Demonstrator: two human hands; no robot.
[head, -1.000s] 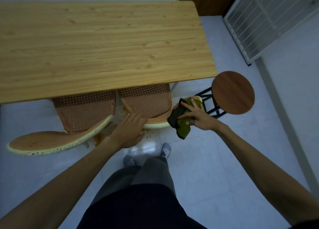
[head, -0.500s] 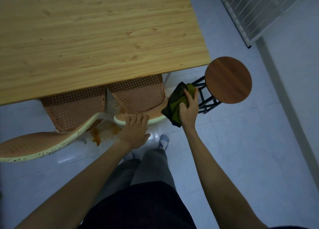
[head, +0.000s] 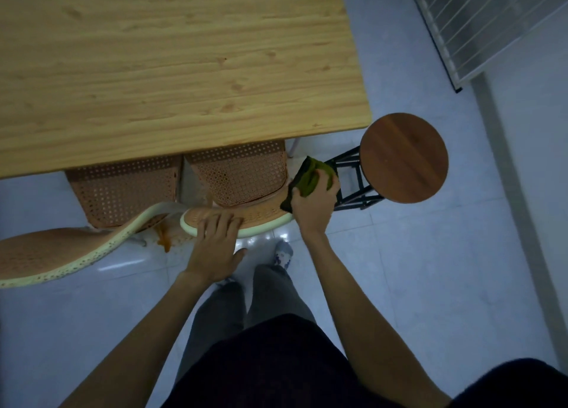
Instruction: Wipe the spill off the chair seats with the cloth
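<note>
wooden table [head: 172, 69]; round stool [head: 404, 158]; tiled floor [head: 430, 284]

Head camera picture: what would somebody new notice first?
Probably the big wooden table filling the top of the picture, with two woven chairs tucked under its near edge. Next, the right hand gripping a green cloth at the right chair's corner, while the left hand rests on that chair's back. An orange spill marks the floor between the chairs, and a round stool stands at the right.

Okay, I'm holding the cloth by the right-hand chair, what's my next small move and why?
Probably bring the right hand and its green cloth left onto the perforated seat: the cloth sits at the chair's right edge, off the seat, while the left hand steadies the backrest.
</note>
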